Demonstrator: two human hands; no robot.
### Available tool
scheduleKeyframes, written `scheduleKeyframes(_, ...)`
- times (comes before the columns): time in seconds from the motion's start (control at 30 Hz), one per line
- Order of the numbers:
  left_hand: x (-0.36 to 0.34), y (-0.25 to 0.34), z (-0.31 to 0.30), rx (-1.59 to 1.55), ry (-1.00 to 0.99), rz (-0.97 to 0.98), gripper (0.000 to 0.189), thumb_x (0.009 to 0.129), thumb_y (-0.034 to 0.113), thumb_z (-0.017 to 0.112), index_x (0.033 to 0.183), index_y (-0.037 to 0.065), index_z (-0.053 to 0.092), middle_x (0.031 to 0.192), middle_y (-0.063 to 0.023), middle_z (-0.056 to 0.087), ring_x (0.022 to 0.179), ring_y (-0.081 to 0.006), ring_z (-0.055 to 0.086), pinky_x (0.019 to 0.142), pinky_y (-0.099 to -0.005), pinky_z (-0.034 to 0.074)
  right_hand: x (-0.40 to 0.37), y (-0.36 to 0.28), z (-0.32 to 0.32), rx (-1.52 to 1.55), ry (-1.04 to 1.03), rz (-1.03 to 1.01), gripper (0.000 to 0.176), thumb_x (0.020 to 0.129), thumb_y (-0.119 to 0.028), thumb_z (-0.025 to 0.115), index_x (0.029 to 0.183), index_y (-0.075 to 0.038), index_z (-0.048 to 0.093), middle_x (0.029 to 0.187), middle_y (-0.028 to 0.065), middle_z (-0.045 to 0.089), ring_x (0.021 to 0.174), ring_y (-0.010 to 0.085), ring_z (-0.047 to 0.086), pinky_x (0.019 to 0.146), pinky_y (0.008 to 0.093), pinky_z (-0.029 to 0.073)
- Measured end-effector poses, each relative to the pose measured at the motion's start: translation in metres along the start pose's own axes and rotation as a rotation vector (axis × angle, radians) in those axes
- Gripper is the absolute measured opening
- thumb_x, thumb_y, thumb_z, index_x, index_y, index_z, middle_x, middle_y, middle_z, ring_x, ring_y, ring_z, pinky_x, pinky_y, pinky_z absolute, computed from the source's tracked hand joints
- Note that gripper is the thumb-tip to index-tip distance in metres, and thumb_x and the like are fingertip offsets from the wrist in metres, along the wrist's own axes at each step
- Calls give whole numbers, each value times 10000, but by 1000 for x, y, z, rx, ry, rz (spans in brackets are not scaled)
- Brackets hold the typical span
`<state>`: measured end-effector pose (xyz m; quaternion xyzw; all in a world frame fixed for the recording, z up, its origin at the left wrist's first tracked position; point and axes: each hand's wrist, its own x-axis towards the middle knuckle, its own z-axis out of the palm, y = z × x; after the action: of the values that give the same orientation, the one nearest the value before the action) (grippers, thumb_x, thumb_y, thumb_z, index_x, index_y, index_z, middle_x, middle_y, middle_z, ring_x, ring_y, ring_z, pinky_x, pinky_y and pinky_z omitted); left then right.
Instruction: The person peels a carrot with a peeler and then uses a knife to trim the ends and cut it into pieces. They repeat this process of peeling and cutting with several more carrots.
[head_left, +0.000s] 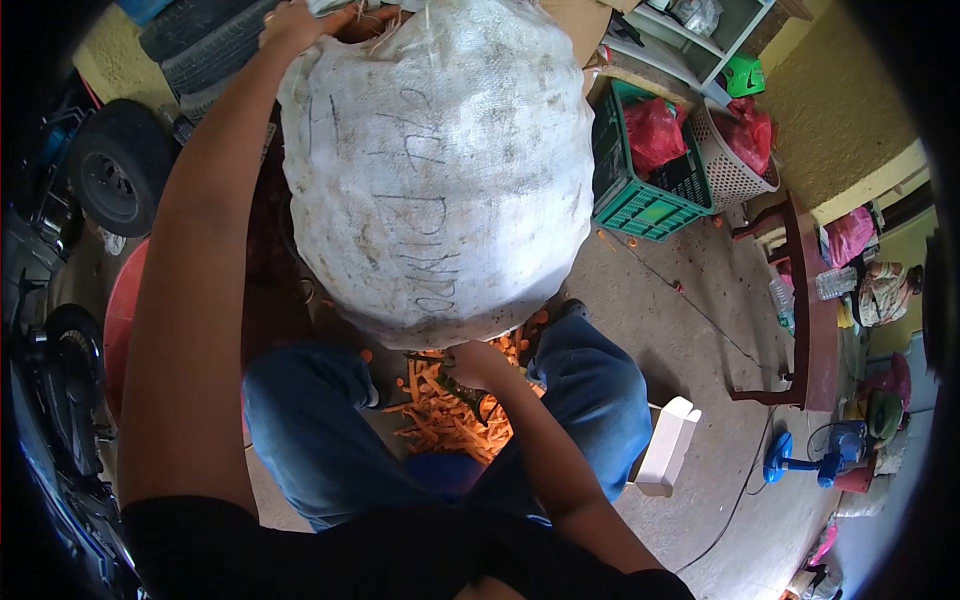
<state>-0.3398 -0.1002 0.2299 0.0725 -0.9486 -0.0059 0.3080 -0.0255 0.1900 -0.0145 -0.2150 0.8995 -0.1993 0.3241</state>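
Note:
A large, bulging white woven sack [450, 170] with dark handwriting fills the upper middle, standing tilted in front of my legs. At its top left, my left hand [290, 25] has its fingers closed on the edge of the sack's mouth, where orange carrots [375, 20] show. Below the sack's bottom edge is my right hand [480, 366], its fingers curled round a dark, green-patterned tool [462, 392] whose kind I cannot tell. Underneath lies a heap of orange carrot pieces [430, 425], long and thin, between my knees. Part of the heap is hidden by the sack and my right arm.
A red tub [125, 330] and a wheel [108, 185] stand at left. On the right are a green crate [650, 207], a white basket [735, 175], an overturned wooden bench [815, 330], a white box [668, 447] and a blue fan [820, 460] with a floor cable.

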Motion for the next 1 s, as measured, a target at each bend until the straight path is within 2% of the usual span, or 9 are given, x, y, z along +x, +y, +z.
scheduleKeyframes(0.07, 21, -27, 36, 106, -4, -3, 473, 683, 286, 581, 1073, 38, 481, 1074, -169, 494, 1000, -283, 479, 829, -332, 390, 0, 3, -9, 13, 10, -3, 310, 726, -305, 517, 879, -40, 564, 847, 155, 569, 812, 312, 535, 710, 380, 425)
scheduleKeyframes(0.13, 30, -42, 55, -68, -161, -131, 508, 697, 330, 588, 1116, 81, 443, 1087, -159, 485, 1027, -330, 453, 853, -367, 373, 0, 5, -16, 70, 17, 11, 319, 702, -279, 513, 915, -48, 567, 876, 159, 572, 850, 310, 535, 745, 382, 421)
scheduleKeyframes(0.27, 37, -63, 79, -109, -147, -21, 607, 645, 341, 606, 1139, 38, 426, 1090, -220, 478, 1005, -333, 475, 848, -379, 382, 4, 11, -18, 55, 4, 29, 322, 697, -283, 519, 912, -47, 565, 871, 158, 573, 850, 309, 536, 741, 383, 424)
scheduleKeyframes(0.47, 31, -54, 63, 29, -131, 66, 752, 591, 455, 656, 1166, 50, 391, 1126, -223, 424, 1004, -359, 464, 840, -391, 398, 11, 11, -19, 53, -2, 20, 318, 697, -284, 514, 900, -45, 566, 865, 150, 576, 846, 306, 539, 729, 386, 429)
scheduleKeyframes(0.57, 33, -45, 54, 151, -265, 42, 747, 563, 448, 674, 1133, 34, 426, 1120, -218, 429, 990, -336, 479, 827, -374, 411, 15, 11, -19, 29, -26, 27, 310, 696, -282, 510, 882, -42, 572, 865, 152, 575, 840, 306, 539, 723, 385, 430)
scheduleKeyframes(0.77, 13, -56, -3, -81, -314, 135, 601, 602, 395, 654, 1043, 12, 512, 956, -169, 541, 832, -260, 565, 717, -350, 460, 18, 13, -11, 68, 68, -58, 302, 721, -289, 520, 821, -9, 571, 799, 176, 570, 780, 324, 541, 698, 379, 425)
scheduleKeyframes(0.87, -16, -66, -43, -842, -380, -98, 536, 702, 373, 591, 1033, -36, 488, 962, -120, 547, 805, -188, 577, 667, -291, 485, 14, 11, -10, 35, 69, -58, 310, 722, -299, 520, 820, -10, 571, 801, 179, 569, 781, 325, 541, 701, 380, 422)
scheduleKeyframes(0.9, -29, -68, -59, -838, -376, -102, 536, 702, 373, 591, 1033, -36, 488, 962, -120, 547, 805, -188, 577, 667, -291, 485, 13, 10, -9, 32, 69, -50, 306, 708, -292, 520, 835, -19, 574, 815, 175, 571, 797, 321, 540, 705, 383, 424)
scheduleKeyframes(1.0, -81, -64, -107, -1704, -665, -156, 529, 777, 348, 486, 1136, -24, 376, 1010, -135, 506, 860, -217, 544, 765, -364, 468, 10, 6, -5, 16, 70, -53, 317, 713, -305, 521, 841, -20, 572, 817, 179, 570, 798, 325, 539, 705, 384, 424)
